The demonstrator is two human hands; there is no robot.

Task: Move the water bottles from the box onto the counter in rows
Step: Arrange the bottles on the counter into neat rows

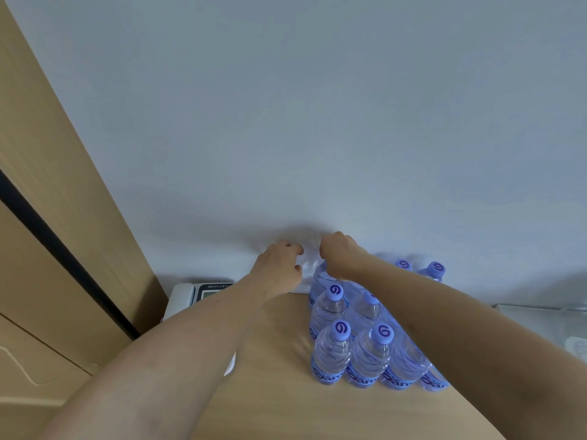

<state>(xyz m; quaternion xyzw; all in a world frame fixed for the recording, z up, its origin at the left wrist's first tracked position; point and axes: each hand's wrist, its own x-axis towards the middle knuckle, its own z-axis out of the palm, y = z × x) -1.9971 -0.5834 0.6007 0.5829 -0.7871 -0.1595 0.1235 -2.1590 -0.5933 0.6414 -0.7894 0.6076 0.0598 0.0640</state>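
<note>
Several clear water bottles with purple caps (341,330) stand in rows on the wooden counter (273,392), close against the white wall. My right hand (341,255) reaches over them and is closed around the top of the back-left bottle (319,281). Just left of that bottle is my left hand (279,268), its fingers and thumb curled but apart, with nothing clearly in it. A pale blurred shape lies between the two hands. My right forearm hides part of the middle rows. The box is out of view.
A white desk telephone (203,292) sits at the counter's back left, beside a tall wooden panel (63,185). A pale flat object (540,312) lies at the far right. Bare counter stretches left of and in front of the bottles.
</note>
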